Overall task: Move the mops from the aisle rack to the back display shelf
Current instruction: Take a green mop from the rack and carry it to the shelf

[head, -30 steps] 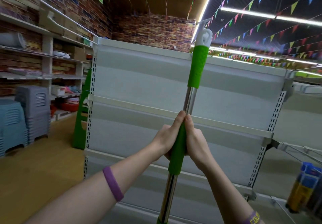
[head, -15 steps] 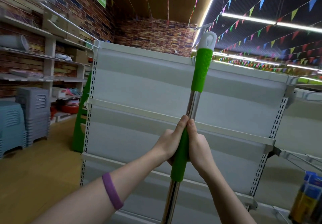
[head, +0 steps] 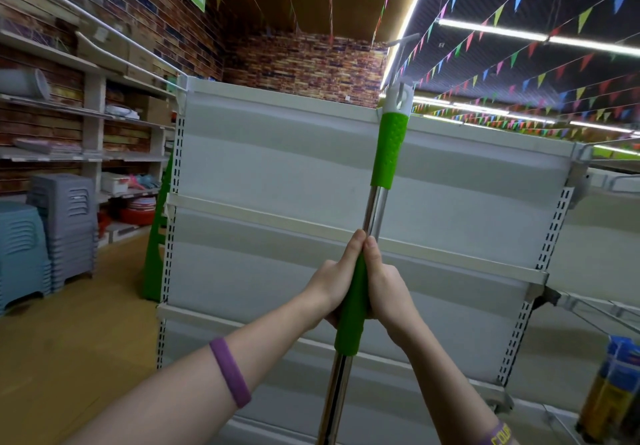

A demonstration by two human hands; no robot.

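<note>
Both hands wrap the mop handle (head: 372, 209) at the same height, holding its lower green sleeve (head: 350, 320) between them. The left hand (head: 330, 287) curls round from the left and the right hand (head: 386, 294) from the right. Both thumbs lie straight up the front, side by side, with their tips reaching the bare steel just above the sleeve. The forearms rise from the bottom corners of the view and meet at the grip. A purple band (head: 230, 372) circles the left forearm, and a purple printed band (head: 498, 437) sits on the right wrist.

The mop stands nearly upright, leaning slightly right toward the top. Above the steel section is an upper green grip (head: 389, 150) and then a white hanging cap (head: 398, 98). The cap reaches the top edge of the shelf unit (head: 277, 167), right of that edge's middle. A thin grey metal post (head: 398, 53) rises behind the cap; whether they touch cannot be told. The mop head is below the frame.

The unit is a pale grey back panel between slotted uprights (head: 178, 153), crossed by cream rails. A green end panel (head: 156, 254) stands at its left edge, and a wire shelf (head: 595, 309) juts out near its right edge, with bottles (head: 613, 392) below it.

To the left, wall shelves (head: 86, 112) run along a brick wall (head: 304, 63), with stacked grey stools (head: 65, 230) and blue stools (head: 20, 254) on the tan floor (head: 69, 340). Coloured bunting (head: 519, 63) and light strips (head: 491, 29) hang overhead.
</note>
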